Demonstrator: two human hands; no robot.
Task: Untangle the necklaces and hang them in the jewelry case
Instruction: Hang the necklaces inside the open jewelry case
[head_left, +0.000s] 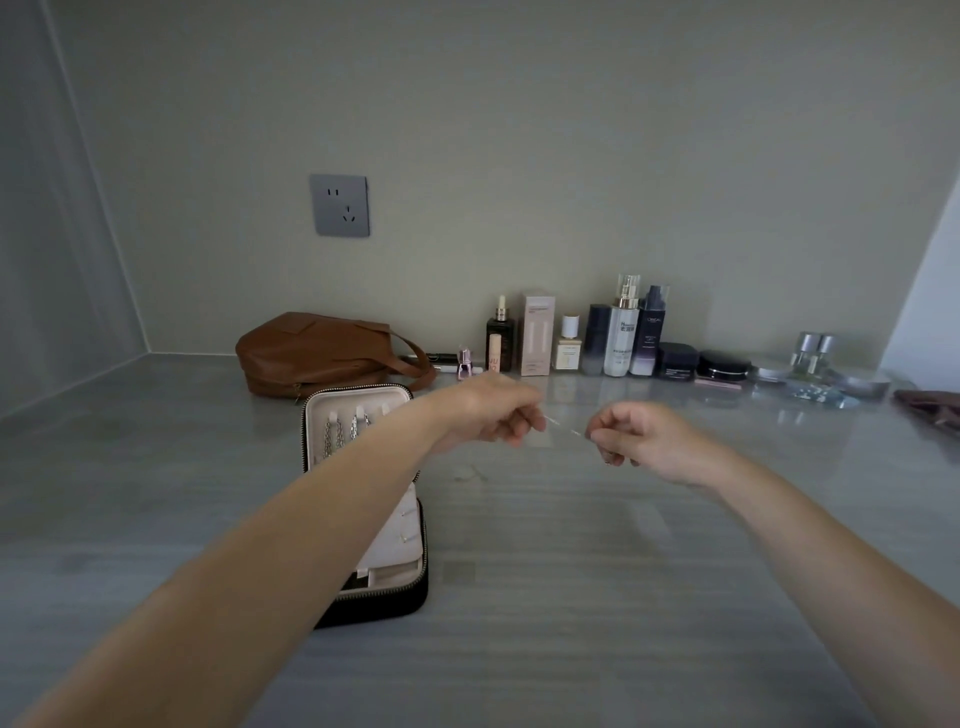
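Forearms rise from the bottom corners; the left hand and right hand each pinch a thin necklace stretched between them at frame centre. Just left, the open jewelry case holds other chains hanging in its lid.

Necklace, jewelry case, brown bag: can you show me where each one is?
necklace (566, 430): head view, middle of the thin chain pulled straight.
jewelry case (402, 605): head view, black outer wall at near corner.
brown bag (311, 348): head view, middle of its leather side.
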